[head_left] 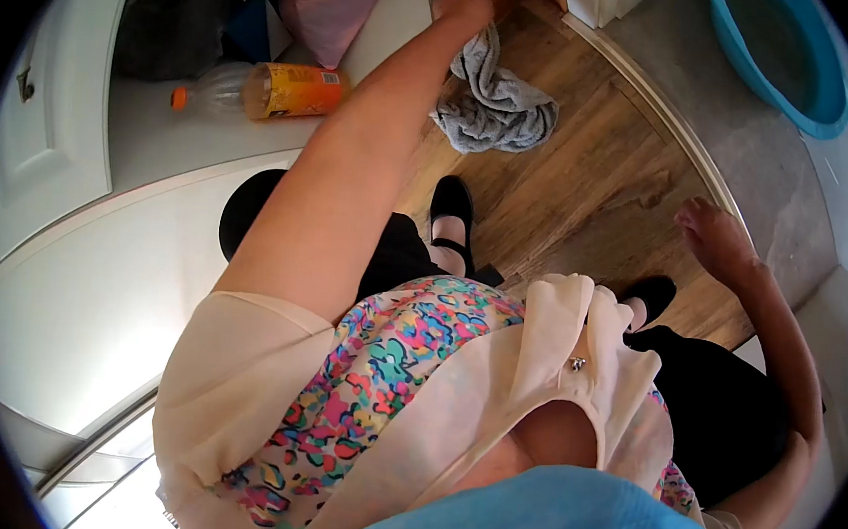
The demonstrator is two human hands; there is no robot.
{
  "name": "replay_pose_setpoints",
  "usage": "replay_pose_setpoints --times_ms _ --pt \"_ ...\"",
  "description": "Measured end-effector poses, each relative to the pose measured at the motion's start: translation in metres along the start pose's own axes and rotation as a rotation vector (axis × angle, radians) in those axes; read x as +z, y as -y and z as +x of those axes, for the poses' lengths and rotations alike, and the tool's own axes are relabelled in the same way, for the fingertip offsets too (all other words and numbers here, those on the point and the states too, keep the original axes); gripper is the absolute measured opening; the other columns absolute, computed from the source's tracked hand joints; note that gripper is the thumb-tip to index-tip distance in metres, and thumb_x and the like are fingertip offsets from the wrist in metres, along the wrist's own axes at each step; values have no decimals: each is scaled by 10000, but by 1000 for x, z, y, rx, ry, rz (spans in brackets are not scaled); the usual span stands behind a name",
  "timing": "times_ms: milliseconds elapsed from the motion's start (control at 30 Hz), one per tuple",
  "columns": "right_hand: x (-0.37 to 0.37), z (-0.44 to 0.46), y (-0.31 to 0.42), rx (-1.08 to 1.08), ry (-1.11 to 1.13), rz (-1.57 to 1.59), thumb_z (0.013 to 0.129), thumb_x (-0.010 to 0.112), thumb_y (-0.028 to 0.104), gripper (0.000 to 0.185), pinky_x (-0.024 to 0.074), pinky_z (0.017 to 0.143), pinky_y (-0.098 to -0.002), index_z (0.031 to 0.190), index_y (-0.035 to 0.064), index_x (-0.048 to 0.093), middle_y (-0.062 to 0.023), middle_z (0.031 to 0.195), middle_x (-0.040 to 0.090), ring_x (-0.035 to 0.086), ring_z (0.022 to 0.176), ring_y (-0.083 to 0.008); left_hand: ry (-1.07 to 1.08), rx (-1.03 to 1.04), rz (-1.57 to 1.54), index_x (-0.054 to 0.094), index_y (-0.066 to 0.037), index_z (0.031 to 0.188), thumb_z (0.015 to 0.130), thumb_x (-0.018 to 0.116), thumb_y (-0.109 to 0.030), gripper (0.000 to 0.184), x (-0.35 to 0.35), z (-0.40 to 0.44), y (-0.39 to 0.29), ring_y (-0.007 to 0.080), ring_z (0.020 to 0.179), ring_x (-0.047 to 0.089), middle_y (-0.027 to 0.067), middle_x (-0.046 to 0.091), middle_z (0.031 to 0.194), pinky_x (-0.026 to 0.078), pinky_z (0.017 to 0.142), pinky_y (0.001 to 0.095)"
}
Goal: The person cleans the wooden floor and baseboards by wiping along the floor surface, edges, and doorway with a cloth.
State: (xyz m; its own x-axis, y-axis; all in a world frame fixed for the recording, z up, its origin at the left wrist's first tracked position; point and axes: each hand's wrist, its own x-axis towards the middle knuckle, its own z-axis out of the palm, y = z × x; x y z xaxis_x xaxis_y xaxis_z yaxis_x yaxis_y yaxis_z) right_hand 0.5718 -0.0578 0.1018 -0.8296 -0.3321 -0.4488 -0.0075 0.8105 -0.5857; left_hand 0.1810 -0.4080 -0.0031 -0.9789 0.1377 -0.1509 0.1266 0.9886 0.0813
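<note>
At the top of the head view my left arm is stretched forward, and my left hand is closed on a grey cloth. Part of the cloth shows above the hand; the rest trails below it in folds over the wood floor. The fingers are partly cut off by the frame's edge. My right hand is held low on the right, above the curved edge strip of the floor, its fingers curled in a loose fist. Nothing shows in it.
A plastic bottle with an orange label lies on its side in an open white cupboard, near a pink cushion. A blue tub stands on grey flooring at the upper right. The cupboard door hangs open. Black shoes are below me.
</note>
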Motion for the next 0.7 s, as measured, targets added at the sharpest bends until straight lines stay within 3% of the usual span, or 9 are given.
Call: replay_pose_setpoints --times_ms 33,100,167,300,367,467,533,633,700 --pt "-2 0 0 -2 1 -2 890 534 41 89 493 801 -434 957 7 583 -179 955 606 612 925 -375 -1 -3 -1 377 -16 1441 879 515 -98 585 -18 -15 -1 385 1082 617 188 637 1182 522 886 452" --pt "-4 2 0 15 9 -28 886 531 38 83 489 810 -439 949 5 574 -180 951 604 608 931 -378 131 216 259 576 0 1229 866 601 -206 417 -83 -58 4 334 982 677 170 693 1089 535 804 453" --pt "-1 0 -2 10 -6 -23 884 529 34 79 486 812 -445 945 3 568 -182 950 603 607 929 -380 266 54 352 610 -92 1237 890 547 -223 376 -79 -28 60 347 1017 653 147 680 1133 507 853 468" --pt "-5 -3 -2 14 -1 -11 879 534 26 79 485 828 -453 946 -2 567 -188 950 602 605 932 -388 219 197 485 571 -118 1304 921 488 -235 408 -66 2 105 352 1042 635 156 668 1157 494 883 451" --pt "-4 -1 0 5 23 -25 878 537 24 90 486 829 -454 957 -2 570 -189 956 605 605 933 -391 165 190 109 514 -121 1375 933 454 -232 460 -77 -25 68 353 1073 620 153 658 1181 490 900 446" --pt "-6 1 -1 8 32 -16 876 541 23 109 487 825 -454 977 -1 575 -189 967 612 605 933 -391 220 235 192 492 -155 1398 920 438 -218 485 -92 -56 34 355 1077 618 156 652 1194 490 905 450" --pt "-8 3 -3 11 8 8 875 542 23 118 487 820 -454 985 -2 576 -189 972 615 606 931 -390 195 176 186 492 -176 1400 905 444 -204 498 -88 -35 64 362 1069 619 167 649 1190 492 898 455" --pt "-3 -2 -3 34 -36 -13 870 541 15 124 487 817 -453 988 -5 572 -189 979 622 610 937 -385 234 123 282 479 -211 1420 887 444 -171 536 -96 -39 54 357 1063 628 170 644 1204 500 886 456" --pt "-3 -3 -3 32 2 -40 872 540 14 103 490 824 -447 968 -7 570 -190 980 622 610 947 -382 246 333 289 486 -211 1416 888 440 -164 532 -97 -54 36 351 1060 635 163 655 1192 503 879 450"
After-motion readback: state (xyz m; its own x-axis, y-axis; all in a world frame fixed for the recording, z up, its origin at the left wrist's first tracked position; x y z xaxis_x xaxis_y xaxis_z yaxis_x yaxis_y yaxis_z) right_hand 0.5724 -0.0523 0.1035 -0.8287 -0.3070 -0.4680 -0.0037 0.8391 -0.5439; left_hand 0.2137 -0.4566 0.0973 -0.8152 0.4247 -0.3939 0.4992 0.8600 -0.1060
